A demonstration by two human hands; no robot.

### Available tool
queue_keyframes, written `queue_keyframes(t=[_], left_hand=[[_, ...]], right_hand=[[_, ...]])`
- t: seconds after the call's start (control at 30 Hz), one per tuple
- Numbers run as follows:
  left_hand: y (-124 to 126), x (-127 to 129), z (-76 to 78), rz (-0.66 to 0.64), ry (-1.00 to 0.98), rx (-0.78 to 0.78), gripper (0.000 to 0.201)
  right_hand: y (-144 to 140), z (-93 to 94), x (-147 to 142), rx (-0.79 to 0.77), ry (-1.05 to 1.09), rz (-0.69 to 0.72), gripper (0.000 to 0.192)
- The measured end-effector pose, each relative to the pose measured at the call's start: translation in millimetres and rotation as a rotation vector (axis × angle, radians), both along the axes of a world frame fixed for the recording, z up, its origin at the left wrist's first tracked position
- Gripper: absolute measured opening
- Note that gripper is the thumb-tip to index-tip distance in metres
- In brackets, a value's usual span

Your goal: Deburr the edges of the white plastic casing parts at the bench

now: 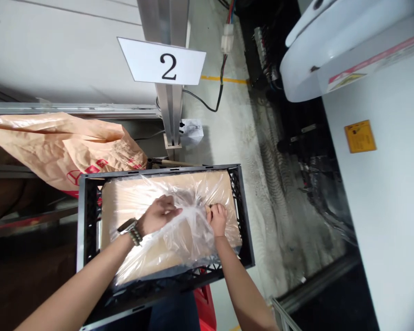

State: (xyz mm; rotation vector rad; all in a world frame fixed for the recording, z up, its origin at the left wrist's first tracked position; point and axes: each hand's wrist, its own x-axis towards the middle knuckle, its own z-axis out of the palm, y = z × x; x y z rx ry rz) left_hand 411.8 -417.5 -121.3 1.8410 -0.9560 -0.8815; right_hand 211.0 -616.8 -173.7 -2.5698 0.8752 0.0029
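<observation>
Black crate (pixel 81 230), tan cardboard (pixel 108 202), clear whitish plastic (pixel 193 230), light-brown paper bag (pixel 79 147) with red print (pixel 92 169)

Gathered clear plastic film (pixel 193 239) in a black lattice-sided plastic crate (pixel 247 220).
From afar, I see the bare left hand (pixel 158 213) pinching the film above brown cardboard (pixel 107 202); the bare right hand (pixel 218 220), curled, touches the film nearby.

One view (head-worn), looking forward and down, close above the clear plastic (pixel 193 234)

A factory or workshop is indicated by the numbered sign (pixel 146 62), metal post (pixel 169 108), yellow floor line (pixel 235 80) and white machine housing (pixel 382 193) marked with an orange label (pixel 360 136).
</observation>
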Motion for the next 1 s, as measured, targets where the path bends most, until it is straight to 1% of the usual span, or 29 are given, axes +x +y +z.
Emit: queue_keyframes(t=[0.03,0.07,0.1,0.13,0.17,0.23,0.3,0.33,0.4,0.43,0.5,0.57,0.6,0.67,0.73,0.77,0.9,1.0], left_hand=[[-13,-5,7.4,-0.005,0.074,-0.031,0.039],[-27,-12,11.5,-0.001,0.149,-0.058,0.038],[-40,-20,11.7,0.002,0.227,-0.074,0.037],[-51,-28,7.9,0.009,0.305,-0.075,0.037],[-61,-35,0.6,0.024,0.374,-0.062,0.036],[-72,-45,-20.6,0.076,0.475,-0.014,0.036],[-76,-48,-42.4,0.139,0.526,0.029,0.035],[-76,-48,-50.9,0.160,0.541,0.039,0.034],[-74,-49,-60.7,0.169,0.564,0.029,0.030],[-73,-50,-62.2,0.164,0.574,0.014,0.028],[-71,-56,-60.7,0.162,0.585,-0.021,0.028],[-69,-62,-57.0,0.186,0.578,-0.048,0.030],[-67,-64,-55.3,0.201,0.569,-0.057,0.030],[-64,-65,-53.0,0.220,0.553,-0.066,0.031],[-60,-64,-51.4,0.211,0.544,-0.071,0.031],[-58,-62,-50.4,0.195,0.541,-0.074,0.031],[-50,-53,-44.8,0.113,0.536,-0.103,0.029],[-45,-46,-43.0,0.068,0.589,-0.106,0.030]], right_hand=[[1,-1.2,0,0.002,-0.002,-0.009,0.024],[2,-2.0,0,0.007,-0.006,-0.019,0.025],[3,-2.4,0,0.014,-0.010,-0.028,0.025],[3,-2.3,0,0.025,-0.016,-0.038,0.026],[3,-1.2,0,0.036,-0.025,-0.050,0.026],[-1,4.2,2,0.064,-0.050,-0.081,0.028],[-6,14.9,6,0.095,-0.084,-0.130,0.030],[-9,22.3,10,0.113,-0.100,-0.157,0.031],[-13,40.0,20,0.161,-0.126,-0.191,0.035],[-13,49.4,27,0.190,-0.135,-0.190,0.037],[-10,66.6,45,0.262,-0.140,-0.144,0.039],[-5,78.3,65,0.339,-0.128,-0.068,0.038],[-3,81.2,75,0.376,-0.118,-0.032,0.037],[-2,81.3,92,0.443,-0.093,0.016,0.028],[-7,74.9,102,0.508,-0.059,0.026,0.017],[-10,70.2,103,0.546,-0.031,0.030,0.016],[-30,50.3,97,0.710,0.127,0.036,0.026],[-43,44.5,85,0.757,0.185,-0.042,0.034]])
